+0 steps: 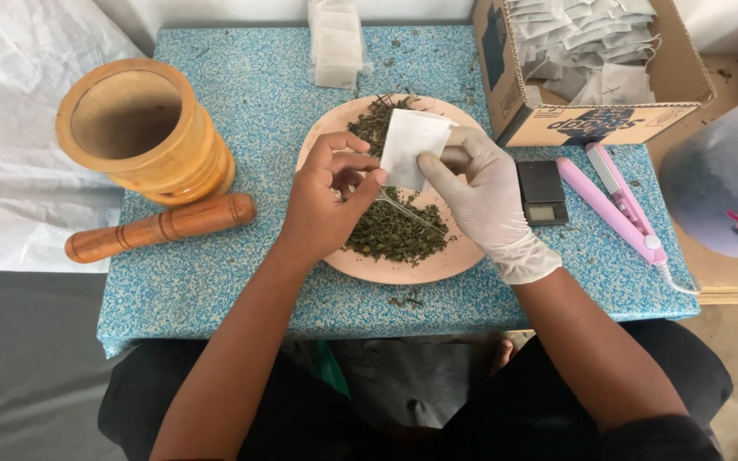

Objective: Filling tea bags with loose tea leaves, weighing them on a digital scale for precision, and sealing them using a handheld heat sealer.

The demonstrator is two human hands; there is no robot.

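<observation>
My right hand [484,196], in a white glove, holds a small white paper sachet [410,145] upright over a pink plate [386,266] heaped with dried green herbs [390,232]. My bare left hand [326,198] pinches the sachet's lower left edge, fingers curled just above the herbs. A thin white string runs from the sachet down across the herbs.
A wooden mortar [143,128] and pestle [160,228] lie at the left of the blue speckled table [215,282]. A stack of empty sachets [335,43] sits at the back. A cardboard box [591,119] of sachets, a black pocket scale [541,192] and a pink heat sealer [612,205] are on the right.
</observation>
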